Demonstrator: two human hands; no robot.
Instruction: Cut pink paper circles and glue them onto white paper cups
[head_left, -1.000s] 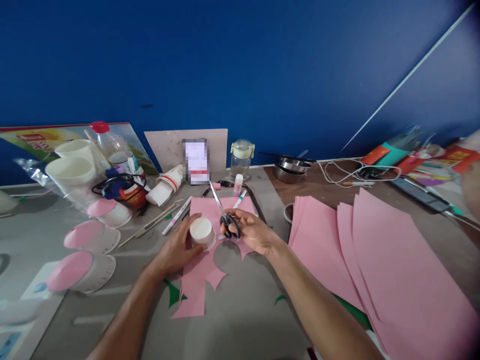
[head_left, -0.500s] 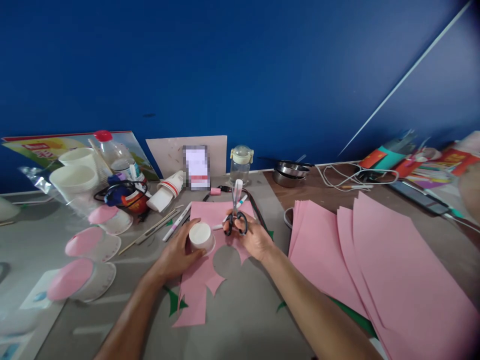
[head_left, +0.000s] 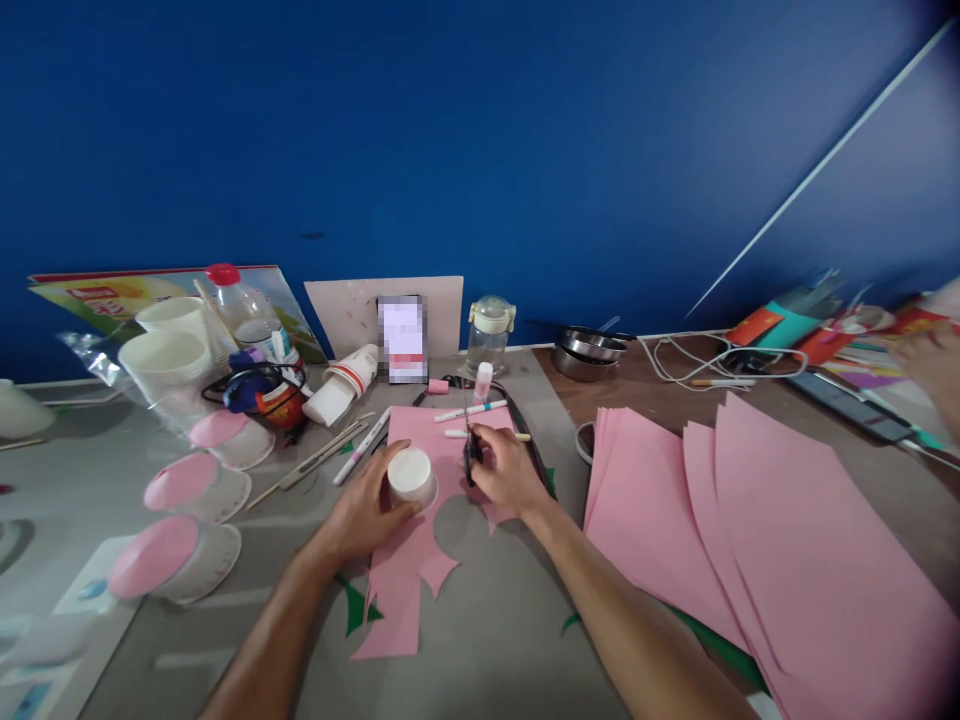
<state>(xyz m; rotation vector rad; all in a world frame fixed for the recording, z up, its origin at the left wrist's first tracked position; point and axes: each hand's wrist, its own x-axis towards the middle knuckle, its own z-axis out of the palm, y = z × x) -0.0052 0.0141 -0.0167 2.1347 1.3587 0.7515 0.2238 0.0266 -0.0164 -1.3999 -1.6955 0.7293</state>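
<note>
My left hand [head_left: 373,500] is wrapped round an upside-down white paper cup [head_left: 410,474], which stands on a pink sheet [head_left: 395,580] with curved pieces cut away. My right hand [head_left: 501,468] holds a pair of black-handled scissors [head_left: 471,462] over the sheet's right side, blades pointing away from me. Just beyond the scissors lie a white marker with a teal end [head_left: 471,411] and another pen partly covered by my right hand. A glue stick [head_left: 483,380] stands upright behind them.
Cups with pink paper tops [head_left: 174,555] lie on the left, below stacked paper cups [head_left: 165,360]. Pink sheets [head_left: 817,540] are piled on the right. A glass jar [head_left: 491,330], a propped phone [head_left: 406,340] and metal bowls [head_left: 587,355] line the wall. Another person's hand [head_left: 934,365] shows far right.
My right hand has turned the scissors, so the handles now show edge-on and the blades look thin. My left hand stays on the cup. The view has shifted slightly.
</note>
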